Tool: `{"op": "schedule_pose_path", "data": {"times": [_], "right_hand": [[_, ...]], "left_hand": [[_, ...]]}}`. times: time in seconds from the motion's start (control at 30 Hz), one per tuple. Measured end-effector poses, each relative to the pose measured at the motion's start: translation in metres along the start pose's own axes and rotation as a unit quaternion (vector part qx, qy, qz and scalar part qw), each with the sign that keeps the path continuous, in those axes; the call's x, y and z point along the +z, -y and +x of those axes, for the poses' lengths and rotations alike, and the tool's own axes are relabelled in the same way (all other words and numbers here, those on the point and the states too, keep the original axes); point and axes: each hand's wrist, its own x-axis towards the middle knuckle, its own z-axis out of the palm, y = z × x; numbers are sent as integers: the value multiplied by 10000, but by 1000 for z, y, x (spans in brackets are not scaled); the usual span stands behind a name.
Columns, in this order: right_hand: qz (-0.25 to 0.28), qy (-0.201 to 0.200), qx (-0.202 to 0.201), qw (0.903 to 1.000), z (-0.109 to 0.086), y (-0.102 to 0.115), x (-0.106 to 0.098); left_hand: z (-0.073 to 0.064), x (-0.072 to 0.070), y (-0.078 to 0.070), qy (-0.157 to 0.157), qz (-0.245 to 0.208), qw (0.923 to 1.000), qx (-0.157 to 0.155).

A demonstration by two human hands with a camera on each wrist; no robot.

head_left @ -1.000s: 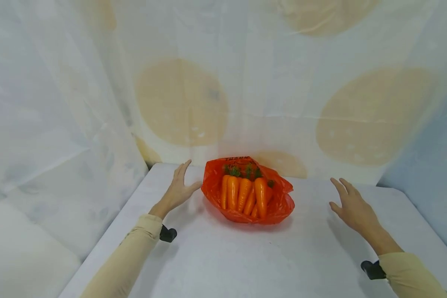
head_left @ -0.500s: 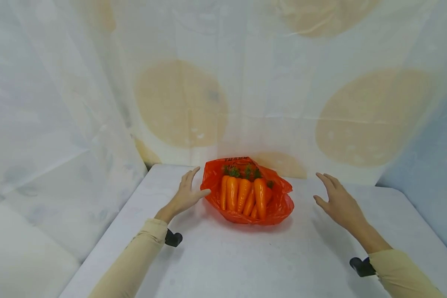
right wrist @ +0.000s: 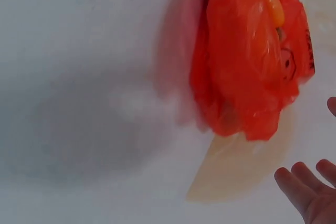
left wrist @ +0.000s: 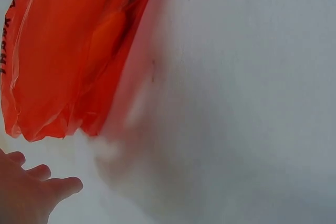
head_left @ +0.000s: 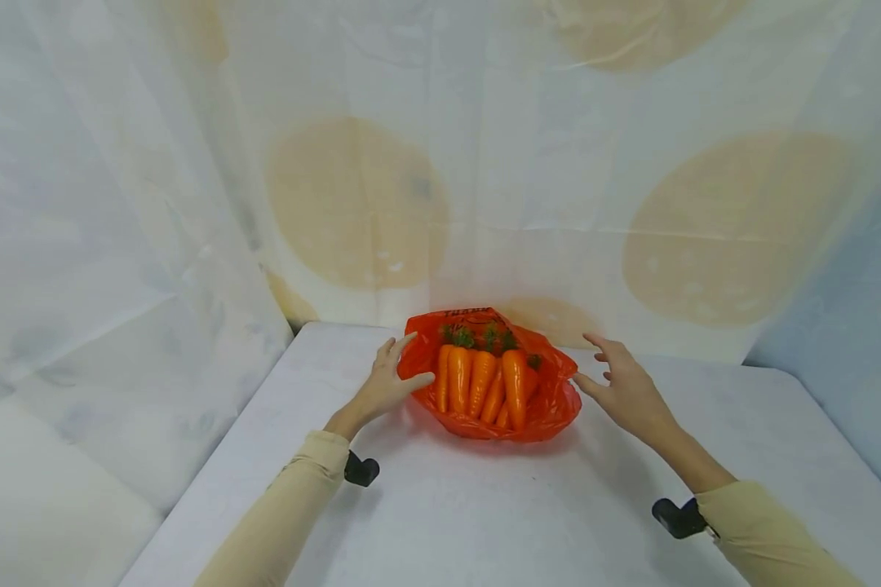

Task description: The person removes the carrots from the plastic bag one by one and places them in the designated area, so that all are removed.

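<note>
A red plastic bag (head_left: 554,417) with dark printed lettering lies with its mouth spread on the white table. Several orange carrots (head_left: 480,379) with green tops show inside it. My left hand (head_left: 385,390) is at the bag's left edge, thumb and fingers spread and holding nothing. In the left wrist view a small gap separates that hand (left wrist: 23,192) from the bag (left wrist: 58,61). To the bag's right, my right hand (head_left: 629,398) is extended, thumb close to its edge. The right wrist view shows this hand's fingers (right wrist: 294,184) apart from the bag (right wrist: 239,66).
The white table (head_left: 470,522) stretches around the bag and toward me. Behind it hangs a pale curtain (head_left: 529,163) with large tan circles. White fabric (head_left: 103,326) closes the left side, and bluish fabric (head_left: 844,326) the right.
Both hands have come inward toward the bag, the right one travelling farther to the left than the left one to the right. The bag and carrots stay in place.
</note>
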Motion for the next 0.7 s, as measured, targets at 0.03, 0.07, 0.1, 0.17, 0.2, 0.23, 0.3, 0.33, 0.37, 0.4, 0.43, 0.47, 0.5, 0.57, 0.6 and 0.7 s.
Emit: {"op": "schedule_pose_path", "data": {"times": [0.03, 0.07, 0.1, 0.17, 0.2, 0.23, 0.3, 0.33, 0.37, 0.4, 0.43, 0.47, 0.5, 0.57, 0.6, 0.7], "right_hand": [[6, 26, -86, 10000, 1, 4, 2], [-7, 56, -184, 9998, 2, 8, 4], [-10, 85, -277, 9996, 2, 12, 6], [-19, 88, -443, 9990, 4, 19, 9], [4, 97, -515, 9986, 4, 22, 11], [14, 91, -582, 9983, 5, 24, 12], [22, 81, -690, 9976, 6, 29, 15], [16, 79, -727, 9973, 6, 30, 16], [11, 95, -762, 9970, 7, 31, 18], [22, 107, -778, 9969, 8, 33, 19], [18, 126, -772, 9969, 8, 34, 21], [6, 143, -743, 9971, 8, 35, 23], [6, 149, -719, 9973, 8, 36, 26], [10, 195, -631, 9978, 8, 38, 31], [18, 225, -582, 9981, 8, 39, 34], [-16, 261, -534, 9982, 9, 41, 42]], "left_hand": [[0, 1, -1, 0, -56, 10000, -2], [-1, 2, -1, -4, -115, 9999, -21], [-1, 4, -2, -6, -174, 9998, -49], [-3, 6, -3, -8, -240, 9997, -101], [-3, 7, -3, -27, -266, 9996, -132], [-4, 9, -3, -45, -289, 9994, -166], [-5, 11, -3, -67, -312, 9993, -197], [-4, 13, -3, -75, -309, 9993, -194], [-4, 14, -3, -85, -312, 9993, -199], [-4, 15, -3, -89, -332, 9992, -186], [-4, 17, -4, -79, -351, 9992, -180], [-4, 18, -4, -71, -355, 9992, -152], [-4, 19, -3, -57, -344, 9993, -122], [-6, 21, -3, -15, -351, 9993, -132], [-6, 22, -3, 9, -342, 9993, -145], [-8, 23, 0, 94, -261, 9994, -198]]}}
